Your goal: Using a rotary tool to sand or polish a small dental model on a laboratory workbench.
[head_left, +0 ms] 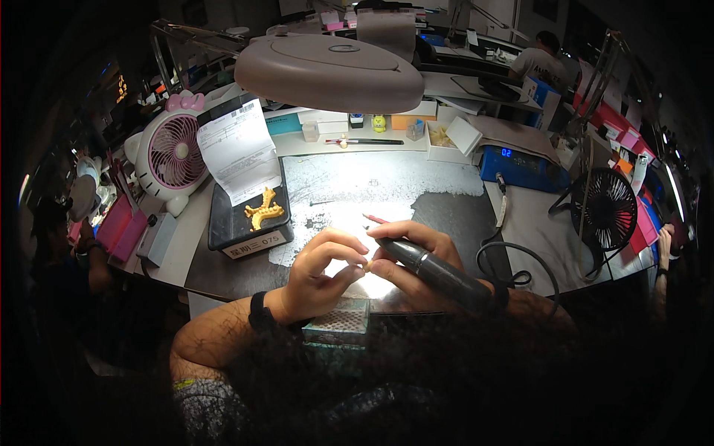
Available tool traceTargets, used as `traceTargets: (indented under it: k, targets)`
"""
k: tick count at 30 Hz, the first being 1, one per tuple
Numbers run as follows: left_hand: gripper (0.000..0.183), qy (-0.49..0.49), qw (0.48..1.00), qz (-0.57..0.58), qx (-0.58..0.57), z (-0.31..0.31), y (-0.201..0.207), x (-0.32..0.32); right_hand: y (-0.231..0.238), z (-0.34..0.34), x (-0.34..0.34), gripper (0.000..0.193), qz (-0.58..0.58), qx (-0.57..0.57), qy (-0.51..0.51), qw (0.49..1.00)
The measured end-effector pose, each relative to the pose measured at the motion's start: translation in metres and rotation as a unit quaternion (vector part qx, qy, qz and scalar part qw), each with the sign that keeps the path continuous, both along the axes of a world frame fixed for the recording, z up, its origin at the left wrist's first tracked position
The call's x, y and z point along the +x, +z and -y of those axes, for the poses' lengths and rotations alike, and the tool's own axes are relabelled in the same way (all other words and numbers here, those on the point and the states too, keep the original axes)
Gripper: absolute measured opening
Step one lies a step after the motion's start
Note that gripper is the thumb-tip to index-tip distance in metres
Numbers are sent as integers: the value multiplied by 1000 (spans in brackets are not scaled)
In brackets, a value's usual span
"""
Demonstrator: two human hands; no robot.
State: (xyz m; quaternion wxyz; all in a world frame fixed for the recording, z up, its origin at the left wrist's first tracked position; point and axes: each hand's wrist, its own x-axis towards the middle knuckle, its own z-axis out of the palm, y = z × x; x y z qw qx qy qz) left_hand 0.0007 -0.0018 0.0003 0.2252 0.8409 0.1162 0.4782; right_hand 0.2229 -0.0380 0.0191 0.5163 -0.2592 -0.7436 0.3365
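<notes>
Over the brightly lit bench, my left hand point(321, 269) is closed in a pinch on a small yellowish piece point(367, 266), too small to make out its exact kind. My right hand point(413, 260) grips a thick black rotary handpiece point(435, 273), its front end pointing up and left above the piece. The fingers of both hands nearly meet there, and the handpiece's working tip cannot be made out. Just beyond my right fingers a thin red stick-like tool point(374, 218) lies on the bench. Below my left wrist stands a greenish box with a perforated top point(338, 318).
A black tray point(249, 236) at left holds yellow dental models point(264, 210) and a paper slip point(236, 152). A lamp head point(331, 70) hangs overhead. A blue control box point(524, 167) with a cable stands right. Fans point(175, 151) flank the bench; other people sit nearby.
</notes>
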Motion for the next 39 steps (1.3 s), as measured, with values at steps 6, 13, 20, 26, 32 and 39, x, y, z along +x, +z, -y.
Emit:
traceTargets:
  k: [6, 13, 20, 26, 32, 39]
  targets:
    - [30, -2, 1000, 8, 13, 0, 1, 2, 2, 1, 0, 38, -2, -13, 0, 1000]
    - [30, -5, 1000, 15, 11, -2, -3, 2, 0, 0, 1, 37, -6, -22, 8, 1000]
    - [31, -4, 1000, 15, 11, 0, 0, 1, 1, 0, 1, 37, -1, -12, 5, 1000]
    - [26, 5, 1000, 13, 18, 0, 0, 2, 2, 1, 1, 37, 6, -11, 2, 1000]
    - [30, 0, 1000, 13, 19, -1, -1, 1, 2, 0, 0, 38, 12, 1, 3, 1000]
    - [25, 10, 1000, 3, 14, 1, 1, 1, 0, -3, 2, 37, 15, 16, 8, 1000]
